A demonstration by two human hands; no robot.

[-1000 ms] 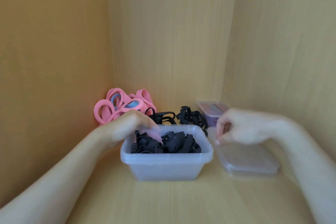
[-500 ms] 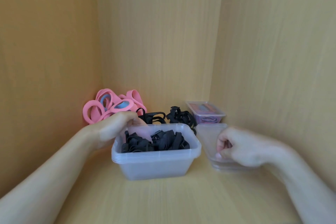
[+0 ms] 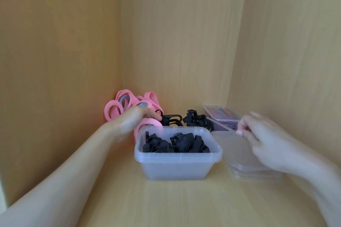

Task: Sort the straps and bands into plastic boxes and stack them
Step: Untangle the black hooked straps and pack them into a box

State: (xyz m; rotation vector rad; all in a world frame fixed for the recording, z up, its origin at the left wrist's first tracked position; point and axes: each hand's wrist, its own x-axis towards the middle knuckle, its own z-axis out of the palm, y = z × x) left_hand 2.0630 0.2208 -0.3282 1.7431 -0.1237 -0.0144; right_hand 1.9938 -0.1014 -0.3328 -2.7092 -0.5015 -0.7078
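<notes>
A stack of clear plastic boxes (image 3: 177,168) stands in the middle of the shelf, its top box holding black straps (image 3: 175,144). My left hand (image 3: 133,121) is just behind the box's left corner, fingers curled over a pink band (image 3: 149,122). More pink bands (image 3: 118,108) are piled in the back left corner. Loose black straps (image 3: 192,120) lie behind the box. My right hand (image 3: 263,141) pinches the far edge of a clear lid (image 3: 234,150) on top of a low stack to the right of the box.
A closed clear box (image 3: 221,116) with purple and coloured bands sits at the back right. Wooden walls enclose the shelf on the left, back and right. The bare shelf floor (image 3: 166,201) stretches in front of the boxes.
My left hand moved from over the box's rim back toward the pink pile, with the pink band. My right hand shifted to the lid's far edge, and the tilted lid now lies flatter.
</notes>
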